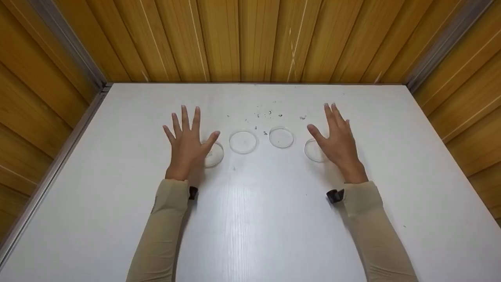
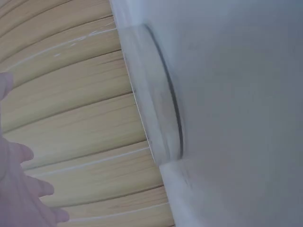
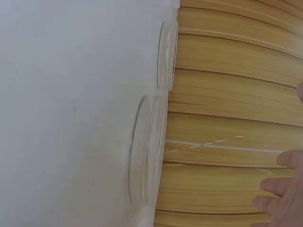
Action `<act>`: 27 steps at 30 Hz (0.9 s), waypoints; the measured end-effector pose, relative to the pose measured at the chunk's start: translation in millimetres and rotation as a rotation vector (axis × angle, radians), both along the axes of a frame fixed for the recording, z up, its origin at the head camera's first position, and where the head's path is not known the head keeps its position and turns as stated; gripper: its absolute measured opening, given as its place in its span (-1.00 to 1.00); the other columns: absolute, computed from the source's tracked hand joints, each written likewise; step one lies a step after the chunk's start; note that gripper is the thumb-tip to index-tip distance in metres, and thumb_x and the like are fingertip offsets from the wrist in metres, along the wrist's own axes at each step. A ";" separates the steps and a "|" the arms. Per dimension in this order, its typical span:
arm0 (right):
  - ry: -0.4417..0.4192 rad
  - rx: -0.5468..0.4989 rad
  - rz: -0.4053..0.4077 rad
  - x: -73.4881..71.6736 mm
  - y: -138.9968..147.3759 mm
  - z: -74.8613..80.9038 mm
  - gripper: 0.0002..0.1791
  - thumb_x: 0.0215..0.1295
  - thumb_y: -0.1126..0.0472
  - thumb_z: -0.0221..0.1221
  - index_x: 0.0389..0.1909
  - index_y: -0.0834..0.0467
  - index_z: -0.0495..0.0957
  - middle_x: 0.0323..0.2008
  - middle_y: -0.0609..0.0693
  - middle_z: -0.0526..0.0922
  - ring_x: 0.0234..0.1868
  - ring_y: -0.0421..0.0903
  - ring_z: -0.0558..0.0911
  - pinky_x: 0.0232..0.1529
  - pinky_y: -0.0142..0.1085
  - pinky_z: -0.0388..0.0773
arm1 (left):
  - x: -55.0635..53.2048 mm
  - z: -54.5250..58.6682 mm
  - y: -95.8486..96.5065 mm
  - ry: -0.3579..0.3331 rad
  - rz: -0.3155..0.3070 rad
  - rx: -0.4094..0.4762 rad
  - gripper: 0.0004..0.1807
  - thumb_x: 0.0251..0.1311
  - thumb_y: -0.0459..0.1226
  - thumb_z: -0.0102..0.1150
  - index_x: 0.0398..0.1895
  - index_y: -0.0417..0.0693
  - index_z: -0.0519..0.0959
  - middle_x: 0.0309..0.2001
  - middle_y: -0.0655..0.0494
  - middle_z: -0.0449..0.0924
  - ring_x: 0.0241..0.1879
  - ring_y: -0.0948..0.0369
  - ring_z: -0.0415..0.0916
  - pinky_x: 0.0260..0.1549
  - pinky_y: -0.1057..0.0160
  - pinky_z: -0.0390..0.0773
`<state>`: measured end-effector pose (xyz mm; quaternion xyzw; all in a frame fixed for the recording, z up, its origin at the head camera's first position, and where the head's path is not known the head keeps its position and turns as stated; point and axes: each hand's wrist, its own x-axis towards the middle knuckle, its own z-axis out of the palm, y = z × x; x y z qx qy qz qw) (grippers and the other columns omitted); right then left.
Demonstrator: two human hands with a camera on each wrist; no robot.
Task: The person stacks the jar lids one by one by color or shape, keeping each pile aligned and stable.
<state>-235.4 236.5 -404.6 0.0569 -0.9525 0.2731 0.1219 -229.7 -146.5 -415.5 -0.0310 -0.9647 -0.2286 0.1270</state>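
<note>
Clear round petri dishes stand in a shallow arc on the white table. My left hand (image 1: 186, 147), fingers spread, hovers over the leftmost petri dish (image 1: 215, 156) and partly covers it in the head view. Beyond its thumb lies a second petri dish (image 1: 243, 142), with a third petri dish (image 1: 281, 138) to the right of that. My right hand (image 1: 339, 143) has its fingers straight and its thumb apart, overlapping the rightmost petri dish (image 1: 313, 150). Neither hand holds anything. One petri dish (image 2: 156, 94) shows edge-on in the left wrist view, and a near petri dish (image 3: 147, 151) in the right wrist view.
Small dark specks (image 1: 270, 113) are scattered on the white table (image 1: 250, 219) behind the dishes. A wood-patterned wall (image 1: 250, 39) rises along the back edge, with similar panels at both sides. Dark wrist cameras (image 1: 334, 196) sit at the sleeve cuffs.
</note>
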 end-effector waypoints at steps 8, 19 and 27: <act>-0.089 -0.164 0.165 -8.9 -25.2 2.1 -0.10 0.30 -0.36 -0.03 0.53 -0.03 -0.07 0.51 0.06 0.03 0.51 0.10 0.04 0.43 0.17 0.03 | -4.7 7.5 -34.9 -0.198 -0.141 0.238 0.06 0.16 0.35 -0.04 0.55 0.15 -0.28 0.55 0.01 -0.50 0.53 -0.04 -0.55 0.43 -0.17 -0.49; -0.282 -0.089 0.461 -26.0 -83.7 7.7 -0.01 0.16 -0.36 0.15 0.51 -0.05 -0.01 0.51 -0.05 0.05 0.53 -0.02 0.01 0.49 -0.02 -0.01 | -4.8 2.0 -64.0 -0.393 -0.271 0.324 0.14 0.05 0.24 0.24 0.54 0.28 -0.27 0.56 0.15 -0.31 0.54 0.03 -0.32 0.44 -0.18 -0.16; -0.365 -0.061 0.585 -32.5 -125.4 5.6 -0.02 0.14 -0.24 0.25 0.50 -0.03 0.04 0.50 -0.05 0.08 0.53 -0.07 0.01 0.50 -0.14 -0.02 | -7.9 -4.9 -68.0 -0.473 -0.332 0.244 0.14 0.03 0.10 0.36 0.55 0.11 -0.15 0.55 0.12 -0.16 0.53 0.02 -0.19 0.43 -0.15 -0.04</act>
